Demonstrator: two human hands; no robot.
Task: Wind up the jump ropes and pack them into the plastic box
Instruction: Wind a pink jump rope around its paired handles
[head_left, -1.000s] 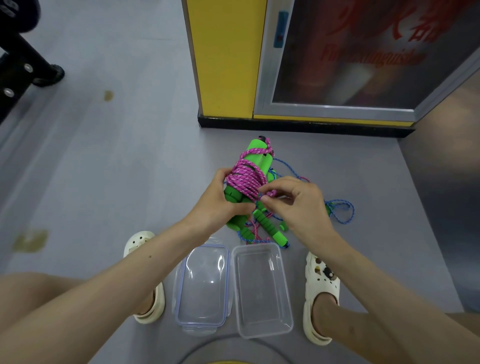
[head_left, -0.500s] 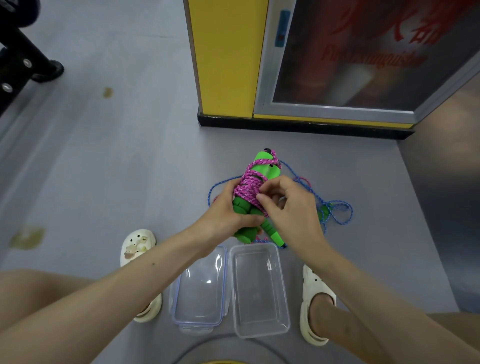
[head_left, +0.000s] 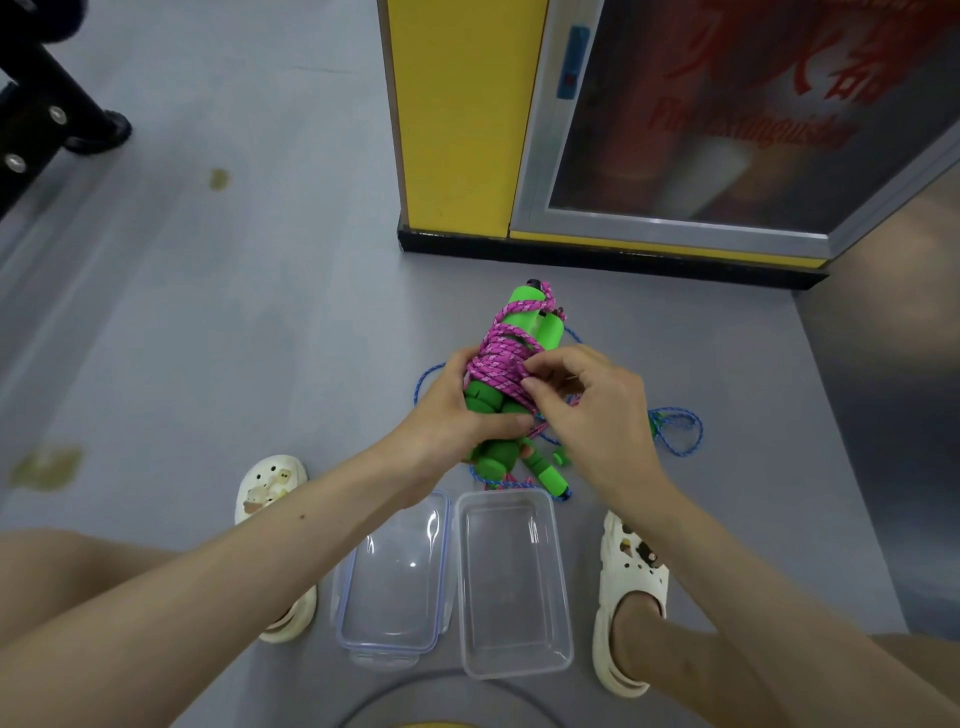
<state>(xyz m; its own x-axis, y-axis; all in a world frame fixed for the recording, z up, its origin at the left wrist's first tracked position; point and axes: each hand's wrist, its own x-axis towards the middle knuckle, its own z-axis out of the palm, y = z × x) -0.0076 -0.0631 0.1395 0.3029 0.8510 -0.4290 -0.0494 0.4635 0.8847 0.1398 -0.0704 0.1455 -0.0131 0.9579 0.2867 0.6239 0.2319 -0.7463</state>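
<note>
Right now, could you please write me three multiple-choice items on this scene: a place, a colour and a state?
1. Where is the lid relative to the plastic box? A on it B left of it C behind it
2. The rope wound round the green handles is: A yellow B white C pink
3. The plastic box is: A open, empty B shut C open, rope inside
Answers: B, they lie side by side; C, pink coils under the right hand; A, its bottom shows bare.
</note>
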